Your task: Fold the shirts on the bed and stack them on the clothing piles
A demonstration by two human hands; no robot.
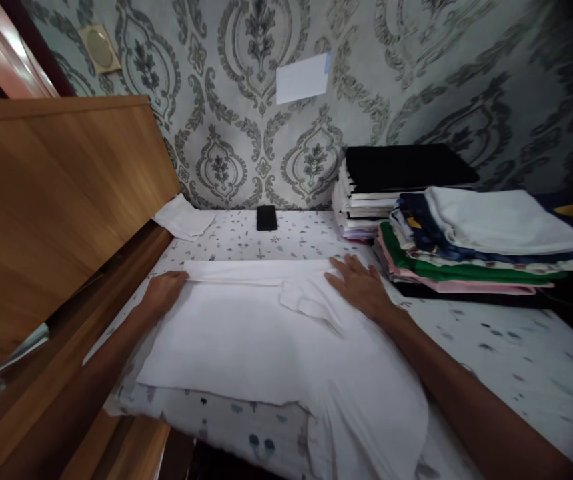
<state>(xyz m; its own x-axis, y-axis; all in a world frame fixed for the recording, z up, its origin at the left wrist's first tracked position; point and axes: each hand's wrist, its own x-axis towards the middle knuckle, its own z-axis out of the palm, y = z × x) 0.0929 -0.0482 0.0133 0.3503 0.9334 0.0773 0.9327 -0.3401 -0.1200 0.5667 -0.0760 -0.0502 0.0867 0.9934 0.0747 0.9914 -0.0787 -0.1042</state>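
A white T-shirt (pixel 236 333) is spread out in front of me, its far side folded over in a long strip and a sleeve (pixel 309 300) lying on top. Its lower right part hangs in loose creases toward the near edge. At the far left corner, my left hand (pixel 166 291) is closed on the fabric, fingertips at the fold. My right hand (pixel 359 285) lies flat with its fingers spread, palm down on the shirt's far right end.
Folded clothes are stacked in a far pile (pixel 406 167) and a nearer pile (pixel 471 267) at right. A black phone (pixel 267 218) and a white cloth (pixel 185 217) lie near the wall. A wooden panel (pixel 66 200) stands at left. Patterned bedding (pixel 496 347) lies underneath.
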